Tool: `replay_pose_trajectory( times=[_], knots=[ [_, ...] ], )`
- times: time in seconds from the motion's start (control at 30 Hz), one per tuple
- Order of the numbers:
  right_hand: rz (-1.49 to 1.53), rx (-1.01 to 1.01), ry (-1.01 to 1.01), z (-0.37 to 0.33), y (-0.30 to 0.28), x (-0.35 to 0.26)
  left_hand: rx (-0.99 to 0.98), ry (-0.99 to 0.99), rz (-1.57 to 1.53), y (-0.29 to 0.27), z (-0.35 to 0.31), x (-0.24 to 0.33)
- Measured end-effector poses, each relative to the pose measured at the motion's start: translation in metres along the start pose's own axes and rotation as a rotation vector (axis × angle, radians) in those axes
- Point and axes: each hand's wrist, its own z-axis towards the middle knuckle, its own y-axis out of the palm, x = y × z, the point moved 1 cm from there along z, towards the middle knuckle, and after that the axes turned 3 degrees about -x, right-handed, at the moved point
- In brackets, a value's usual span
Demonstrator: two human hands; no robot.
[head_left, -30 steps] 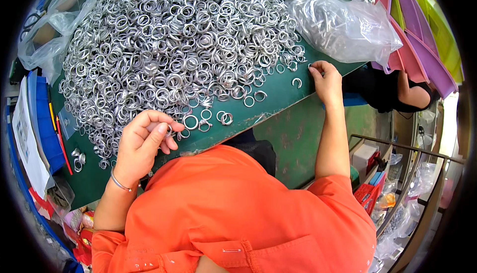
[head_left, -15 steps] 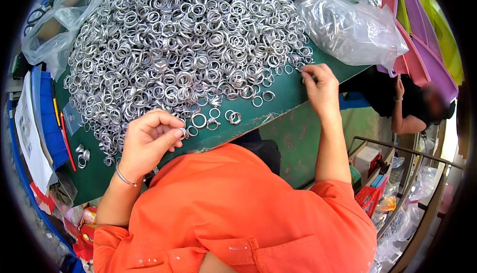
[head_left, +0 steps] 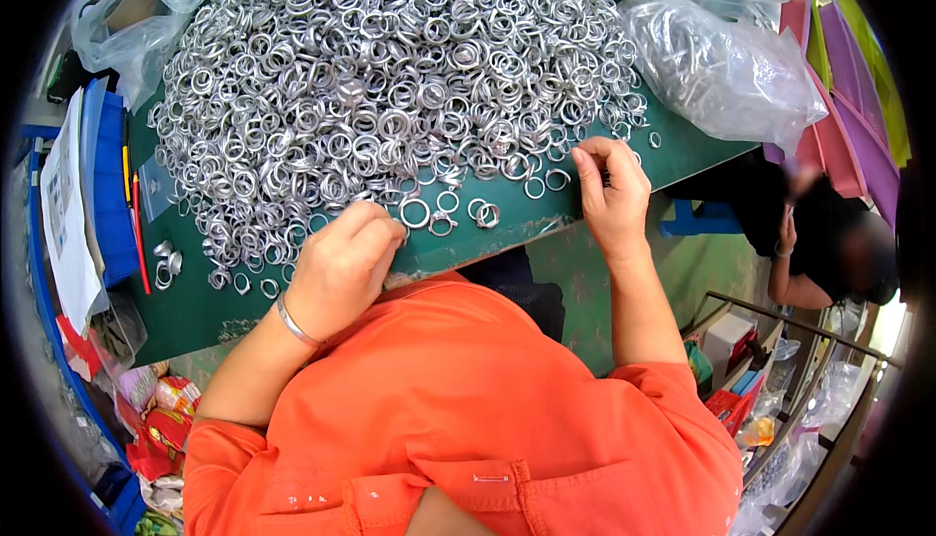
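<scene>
A large heap of silver-coloured metal rings [head_left: 390, 78] covers the green table [head_left: 210, 317]. At its near edge, my left hand [head_left: 343, 265] is closed, knuckles up, with its fingertips hidden; what it holds cannot be made out. Beside those fingers lies a larger plain ring [head_left: 414, 212], and a pair of overlapping rings [head_left: 484, 212] sits a little to the right. My right hand [head_left: 616, 190] hovers by the heap's right edge, thumb and fingers curled together. Whatever is between them does not show. One loose ring [head_left: 654, 140] lies beyond it.
Clear plastic bags [head_left: 721, 68] stand at the back right, another bag [head_left: 146, 39] at the back left. Blue trays [head_left: 115, 185] with papers and pencils line the left side. A person in black [head_left: 819, 234] is at the right, near pink and purple bins [head_left: 834, 136].
My left hand has turned knuckles up and moved right; the ring seen at its fingertips before is hidden now. The right hand has drawn slightly back from the heap. The whole view has shifted somewhat.
</scene>
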Motion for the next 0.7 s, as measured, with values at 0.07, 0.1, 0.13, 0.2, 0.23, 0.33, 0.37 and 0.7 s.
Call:
replay_pose_trajectory(
  times=[0.07, 0.1, 0.13, 0.2, 0.23, 0.33, 0.37, 0.7],
  knots=[
    [-0.003, 0.062, -0.020, -0.006, 0.005, 0.003, 0.069, 0.013, -0.030, 0.003, 0.000, -0.002],
    [-0.010, 0.104, -0.016, -0.007, 0.007, 0.007, 0.076, -0.036, -0.069, 0.001, -0.001, -0.001],
    [-0.017, 0.146, -0.011, -0.009, 0.008, 0.010, 0.096, -0.051, -0.086, 0.001, -0.003, 0.000],
    [-0.116, 0.110, -0.040, -0.011, 0.009, 0.015, 0.136, -0.073, -0.122, 0.001, -0.006, 0.004],
    [-0.173, 0.099, -0.079, -0.013, 0.012, 0.019, 0.129, -0.106, -0.145, 0.001, -0.007, 0.007],
    [-0.252, 0.110, -0.098, -0.015, 0.015, 0.024, 0.085, -0.089, -0.159, 0.006, -0.010, 0.012],
    [-0.237, 0.100, -0.087, -0.015, 0.016, 0.024, 0.075, -0.102, -0.173, 0.008, -0.010, 0.014],
    [-0.086, 0.197, -0.056, -0.022, 0.014, 0.026, 0.058, -0.111, -0.223, 0.021, -0.007, 0.020]
  ],
)
